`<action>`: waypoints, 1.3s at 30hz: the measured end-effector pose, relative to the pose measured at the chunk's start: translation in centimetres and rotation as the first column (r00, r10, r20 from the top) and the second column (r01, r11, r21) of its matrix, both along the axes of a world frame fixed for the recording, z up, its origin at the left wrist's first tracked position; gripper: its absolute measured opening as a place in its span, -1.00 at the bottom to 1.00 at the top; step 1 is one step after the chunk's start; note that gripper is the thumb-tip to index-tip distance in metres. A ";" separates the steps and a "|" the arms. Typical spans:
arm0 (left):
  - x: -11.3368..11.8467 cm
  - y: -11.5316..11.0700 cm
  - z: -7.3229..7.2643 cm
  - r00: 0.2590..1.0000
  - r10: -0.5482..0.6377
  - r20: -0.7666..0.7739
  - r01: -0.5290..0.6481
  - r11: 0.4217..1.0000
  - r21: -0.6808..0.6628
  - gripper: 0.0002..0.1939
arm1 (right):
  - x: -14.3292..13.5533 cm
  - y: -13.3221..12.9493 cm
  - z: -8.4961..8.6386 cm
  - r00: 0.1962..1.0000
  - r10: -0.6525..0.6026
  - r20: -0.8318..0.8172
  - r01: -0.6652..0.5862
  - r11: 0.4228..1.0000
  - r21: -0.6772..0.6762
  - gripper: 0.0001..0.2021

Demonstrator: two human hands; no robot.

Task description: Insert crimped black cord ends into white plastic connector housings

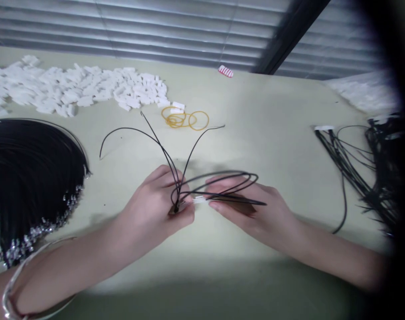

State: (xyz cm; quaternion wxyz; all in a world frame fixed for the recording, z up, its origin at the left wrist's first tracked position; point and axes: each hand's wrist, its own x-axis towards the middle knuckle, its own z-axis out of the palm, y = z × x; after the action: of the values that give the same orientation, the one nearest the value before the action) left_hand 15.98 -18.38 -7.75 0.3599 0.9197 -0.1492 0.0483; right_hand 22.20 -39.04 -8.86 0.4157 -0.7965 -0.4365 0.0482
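My left hand [162,200] is closed around several thin black wires [192,151], whose loose ends fan out above it. Some of the wires loop over to the right, above my other hand. A small white connector housing [199,199] sits between my two hands. My right hand [245,200] pinches its right end between thumb and fingers. The left fingertips are at the connector's left end, where metal wire tips seem to meet it. Exactly how far the tips go in is too small to tell.
A pile of white connector housings [78,86] lies at the back left. A thick bundle of black wires [32,178] with metal tips spreads at the left. Yellow rubber bands [182,119] lie behind my hands. Wired black harnesses [358,173] and a plastic bag [369,91] are at the right.
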 end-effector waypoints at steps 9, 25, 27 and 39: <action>0.1 -0.1 0.1 1.000 -0.011 0.022 0.011 1.000 0.003 -0.80 | 0.3 -0.3 0.4 1.000 0.022 0.015 -0.022 1.000 -0.016 -0.76; 0.0 0.0 -0.6 0.990 -0.007 0.140 0.006 1.000 0.006 -0.92 | 0.6 0.2 0.2 0.953 0.166 0.252 -0.167 0.986 -0.019 -0.84; -0.1 0.0 -0.7 0.988 -0.006 0.155 0.005 1.000 0.002 -0.91 | 0.6 0.2 0.3 0.955 0.174 0.240 -0.175 0.984 -0.017 -0.86; -0.1 0.0 -0.6 0.995 0.009 0.095 -0.010 1.000 0.009 -0.86 | 0.7 0.3 0.9 0.976 0.203 0.084 -0.200 0.979 -0.050 -0.83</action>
State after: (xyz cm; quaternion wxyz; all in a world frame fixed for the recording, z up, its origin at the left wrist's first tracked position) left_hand 15.92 -18.38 -8.33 0.3476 0.9189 -0.1620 0.0928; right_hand 22.87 -38.71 -7.96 0.3721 -0.7580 -0.5319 0.0637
